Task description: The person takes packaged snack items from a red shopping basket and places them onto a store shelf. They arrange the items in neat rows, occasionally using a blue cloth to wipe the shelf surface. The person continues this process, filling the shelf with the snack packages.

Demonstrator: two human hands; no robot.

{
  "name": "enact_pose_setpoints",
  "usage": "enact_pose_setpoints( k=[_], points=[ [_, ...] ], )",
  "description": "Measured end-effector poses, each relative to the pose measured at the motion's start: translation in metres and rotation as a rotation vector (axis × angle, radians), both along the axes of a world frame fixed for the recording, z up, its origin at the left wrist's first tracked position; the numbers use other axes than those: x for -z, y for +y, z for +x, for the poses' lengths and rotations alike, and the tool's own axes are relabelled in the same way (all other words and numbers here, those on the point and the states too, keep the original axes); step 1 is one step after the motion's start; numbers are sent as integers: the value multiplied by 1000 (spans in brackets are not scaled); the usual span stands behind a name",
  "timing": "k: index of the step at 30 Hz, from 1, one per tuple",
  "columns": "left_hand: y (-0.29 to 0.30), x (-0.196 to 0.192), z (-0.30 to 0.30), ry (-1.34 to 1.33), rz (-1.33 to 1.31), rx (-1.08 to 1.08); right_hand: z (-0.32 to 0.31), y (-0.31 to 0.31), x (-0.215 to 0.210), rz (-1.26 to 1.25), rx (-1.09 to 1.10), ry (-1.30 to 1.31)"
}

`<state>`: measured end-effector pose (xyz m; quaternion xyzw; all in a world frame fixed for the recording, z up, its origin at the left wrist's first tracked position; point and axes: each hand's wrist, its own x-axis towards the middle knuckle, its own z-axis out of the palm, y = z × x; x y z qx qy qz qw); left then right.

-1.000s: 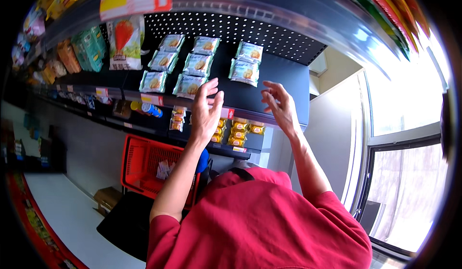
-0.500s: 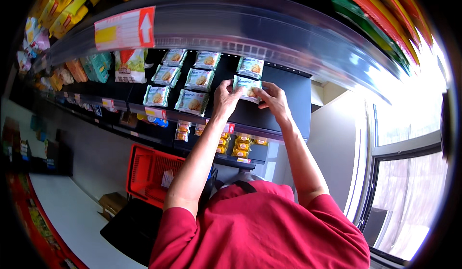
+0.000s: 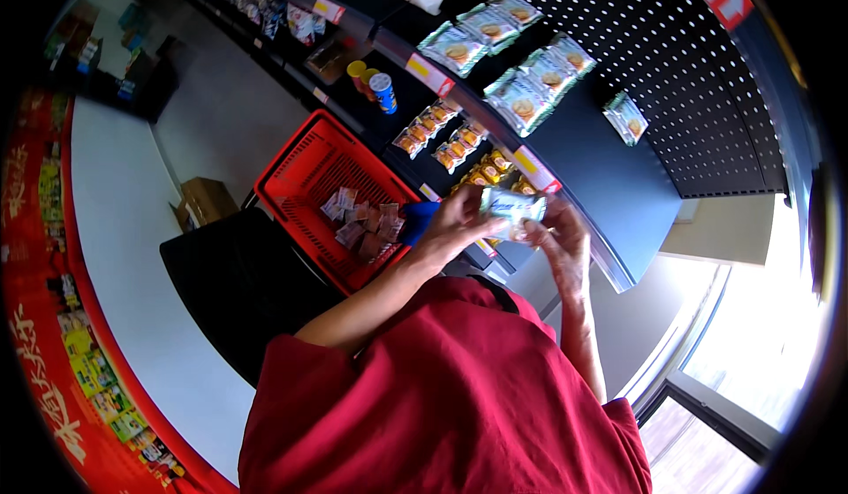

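A pale green and white biscuit packet (image 3: 510,204) is held between my two hands, in front of the shelf edge. My left hand (image 3: 455,226) grips its left side, fingers bent around the wrapper. On the right side, the thumb and fingers of my right hand (image 3: 565,245) pinch it. Similar packets stand in two rows on the dark shelf (image 3: 587,176); the nearest is a biscuit packet (image 3: 521,103) by the price tags. A single packet (image 3: 626,119) lies farther right, near the perforated back panel.
Below left, a red shopping basket (image 3: 287,154) holds several small packets. Beside it are a black surface (image 3: 234,269) and a cardboard box (image 3: 208,203). Lower shelving carries yellow-wrapped snacks (image 3: 484,173) and a blue canister (image 3: 382,93). A window (image 3: 746,353) is at right.
Both hands have lifted the packet off the shelf and brought it back toward my body, past the shelf's front edge. The view has turned left and down, showing more of the basket.
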<state>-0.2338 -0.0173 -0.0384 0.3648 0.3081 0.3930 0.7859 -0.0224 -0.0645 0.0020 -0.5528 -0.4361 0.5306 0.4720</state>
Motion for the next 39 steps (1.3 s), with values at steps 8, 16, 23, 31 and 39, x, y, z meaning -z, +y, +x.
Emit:
enact_pose_setpoints(
  k=[8,16,23,31,39],
  points=[
    [-51,132,-117,219,-334,-362,-64,-5,51,-42,-351,-469],
    [-68,284,-211,391,-817,-703,-71,-22,58,-119,-355,-562],
    [9,313,-247,453,-797,-870,-68,-34,54,-212,-264,-583],
    [97,320,-291,723,-718,-831,-60,-49,57,-255,-213,-589],
    [22,319,-246,708,-626,-681,-57,-52,56,-265,-176,-568]
  ],
)
